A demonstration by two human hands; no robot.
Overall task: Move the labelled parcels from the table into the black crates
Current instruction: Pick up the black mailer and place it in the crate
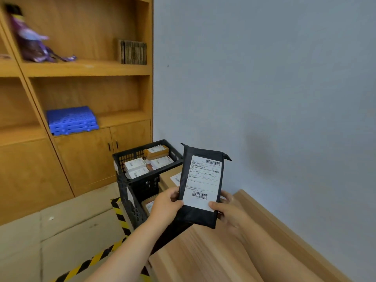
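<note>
A flat black parcel [203, 215] with a white barcode label stands upright in the air above the far end of the wooden table [203, 257]. My left hand [164, 204] grips its lower left edge, and my right hand [225, 210] grips its lower right edge with the thumb on the label. Behind it, stacked black crates [130, 180] stand on the floor. The top crate holds several labelled boxes [136, 167]. A brown labelled box [169, 178] shows in the level below, and another [149, 204] sits lower still.
A wooden shelf unit [81, 68] fills the left, carrying blue plastic trays [71, 121], a purple figure [32, 41] and a stack of thin brown items [133, 51]. A grey wall [264, 78] rises on the right. Yellow-black tape [120, 216] marks the floor.
</note>
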